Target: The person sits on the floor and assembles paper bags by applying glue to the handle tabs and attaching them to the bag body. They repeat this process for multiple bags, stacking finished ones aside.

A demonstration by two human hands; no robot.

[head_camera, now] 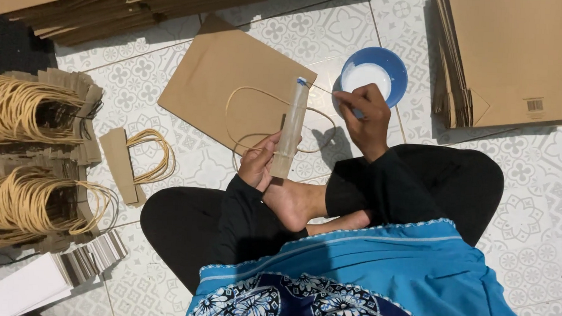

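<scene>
My left hand [259, 161] grips the near end of a long tan strip [292, 128] with a thin cord handle [246, 96] looping out from it. The strip stands tilted over a flat brown paper bag [215, 73] on the tiled floor. My right hand [366, 114] holds a small tool, mostly hidden in the fingers, at the rim of a blue bowl [389, 65] of white paste, just right of the strip's far end.
Stacks of brown paper bags lie at the top left [79, 4] and top right [513, 57]. Bundles of cord handles on strips [28, 159] fill the left side. One loose handle strip [135, 164] lies near my left knee. White cards [29, 286] sit at the bottom left.
</scene>
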